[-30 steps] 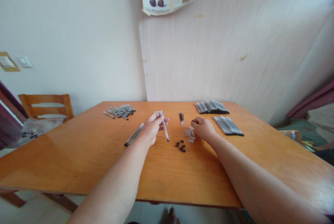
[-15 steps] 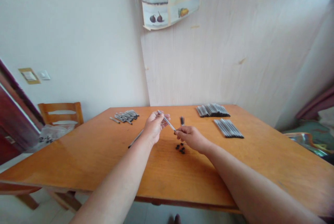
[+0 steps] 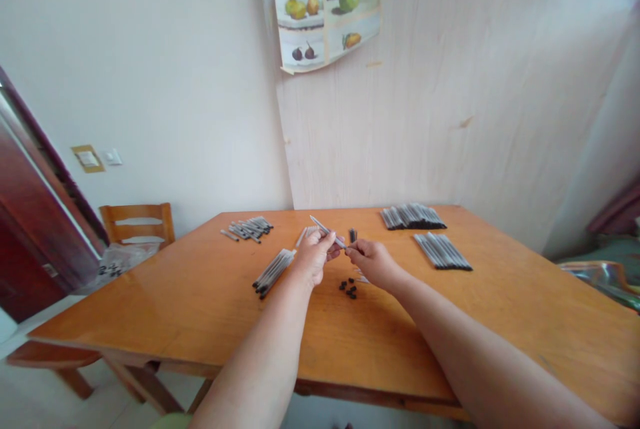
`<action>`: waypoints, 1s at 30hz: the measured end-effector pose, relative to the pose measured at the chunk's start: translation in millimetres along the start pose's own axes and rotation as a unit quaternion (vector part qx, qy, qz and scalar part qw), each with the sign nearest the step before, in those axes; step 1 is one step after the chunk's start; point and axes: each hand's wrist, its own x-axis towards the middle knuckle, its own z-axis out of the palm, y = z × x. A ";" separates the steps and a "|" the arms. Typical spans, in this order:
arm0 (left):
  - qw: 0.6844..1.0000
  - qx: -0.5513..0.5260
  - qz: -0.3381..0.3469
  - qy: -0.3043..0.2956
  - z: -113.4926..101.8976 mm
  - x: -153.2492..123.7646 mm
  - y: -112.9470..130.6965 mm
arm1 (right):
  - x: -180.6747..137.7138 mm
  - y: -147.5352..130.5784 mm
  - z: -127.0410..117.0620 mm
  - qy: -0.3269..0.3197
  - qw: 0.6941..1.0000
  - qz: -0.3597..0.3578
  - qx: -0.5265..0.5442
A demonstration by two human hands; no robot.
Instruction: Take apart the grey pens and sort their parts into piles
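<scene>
Over the middle of the table, my left hand (image 3: 314,257) grips a slim pen (image 3: 319,223) with a clear, whitish barrel, slanting up to the left. My right hand (image 3: 374,261) pinches the lower right end of that pen between thumb and fingers; the fingertips hide what is at this end. Small black caps or plugs (image 3: 349,288) lie loose below my right hand. A bundle of black-ended pens (image 3: 273,272) rests to the left of my left wrist. Upright-looking dark pieces (image 3: 353,234) show just behind the hands, partly hidden.
On the wooden table (image 3: 200,309), a loose pile of pens (image 3: 249,228) lies at the back left. Two rows of pens, a farther row (image 3: 413,216) and a nearer row (image 3: 443,252), lie at the right. A chair (image 3: 137,222) with a plastic bag (image 3: 123,259) stands beyond the left edge.
The view has shifted, showing more of the bundle beside my left wrist. Both hands stay on the pen, which now sits lower in my left hand's grip and slants less steeply.
</scene>
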 end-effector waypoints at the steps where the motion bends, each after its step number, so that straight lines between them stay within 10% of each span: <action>1: 1.000 0.000 -0.001 0.003 -1.4 0.6 -1.0 | 0.1 -0.7 0.4 0.004 1.000 -0.014 -0.018; 30: 0.999 0.004 -0.013 0.034 -6.6 5.8 -9.7 | -0.1 7.3 8.7 0.004 0.999 0.042 0.034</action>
